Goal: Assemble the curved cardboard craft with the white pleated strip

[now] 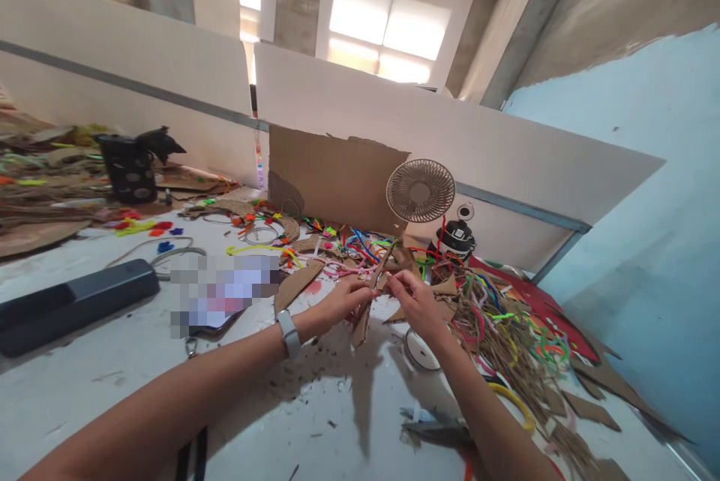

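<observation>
My left hand [349, 296] is closed around a narrow strip of cardboard [361, 332], which stands tilted above the white table. Close beside it, my right hand [415, 302] pinches its thumb and fingertips together at the strip's side. Whatever lies between those right fingertips is too small to make out. More cut cardboard pieces [301, 284] lie around both hands. Below my right wrist is a round white item [421, 353] with a dark rim. A dark-bladed tool [436, 432] is partly hidden by my right forearm.
A small fan [421, 190] stands behind my hands, before a cardboard sheet [337, 177]. Coloured pipe cleaners and cardboard scraps [506, 338] heap up on the right. Leftward lie a phone [230, 301], a long dark box-shaped device [79, 305] and a black cup-like container [128, 169].
</observation>
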The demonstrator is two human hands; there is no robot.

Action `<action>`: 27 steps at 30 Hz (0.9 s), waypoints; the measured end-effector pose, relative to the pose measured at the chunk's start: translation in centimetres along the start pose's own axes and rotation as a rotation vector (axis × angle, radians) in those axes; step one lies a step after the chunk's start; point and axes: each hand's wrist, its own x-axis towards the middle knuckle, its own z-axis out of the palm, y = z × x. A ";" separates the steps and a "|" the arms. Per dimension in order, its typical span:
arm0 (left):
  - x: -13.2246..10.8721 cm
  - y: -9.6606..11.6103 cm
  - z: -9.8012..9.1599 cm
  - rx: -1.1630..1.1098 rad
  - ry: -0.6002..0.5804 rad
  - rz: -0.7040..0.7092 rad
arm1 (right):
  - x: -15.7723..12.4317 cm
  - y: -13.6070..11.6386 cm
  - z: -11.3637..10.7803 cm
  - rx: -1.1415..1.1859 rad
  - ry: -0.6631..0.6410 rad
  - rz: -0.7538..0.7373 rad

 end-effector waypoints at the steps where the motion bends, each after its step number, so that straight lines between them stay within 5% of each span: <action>1: 0.0 -0.1 0.2 0.023 0.015 0.023 | 0.0 0.1 0.3 0.057 -0.018 0.009; 11: -0.1 -0.8 0.7 0.205 0.037 0.307 | -0.2 0.2 1.4 0.150 -0.040 0.029; 21: 0.0 -1.3 0.3 0.204 0.067 0.330 | 0.0 0.2 1.1 0.266 -0.100 0.080; 27: 0.1 -1.9 0.4 0.285 0.189 0.312 | 0.0 1.0 1.3 0.328 -0.069 0.105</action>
